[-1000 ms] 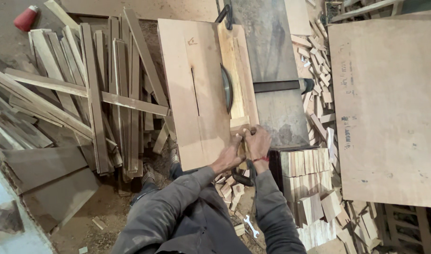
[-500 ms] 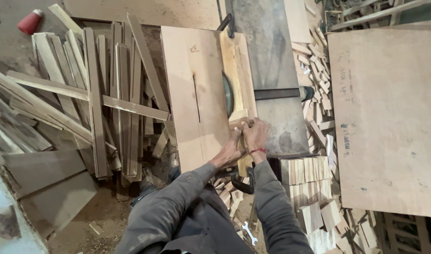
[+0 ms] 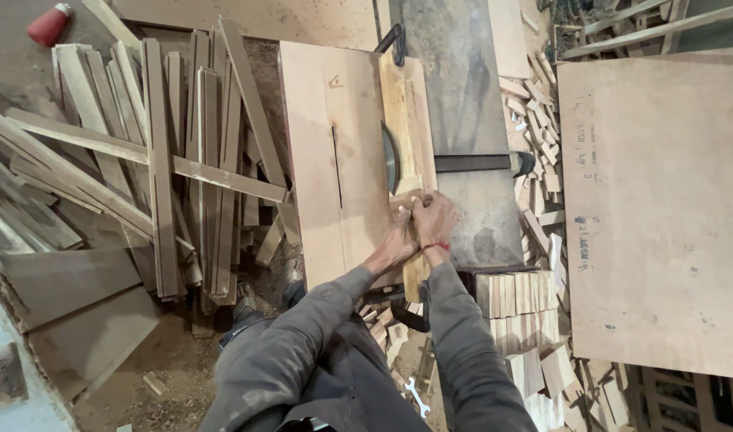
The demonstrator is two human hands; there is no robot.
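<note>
You wear a dusty grey long-sleeved jacket, its sleeves creased and ending at your wrists. A thin red thread circles the wrist of your right hand [image 3: 435, 222]; your left hand [image 3: 399, 240], at its 9 o'clock, is bare.

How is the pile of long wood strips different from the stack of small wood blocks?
The long wood strips lie on the floor to the person's left, thin and long, crossing each other in a loose heap. The small wood blocks sit to the person's right, short and chunky, and many are packed side by side in tidy rows. The strips look greyer and dustier; the blocks look paler. Both are bare, unpainted wood.
</note>
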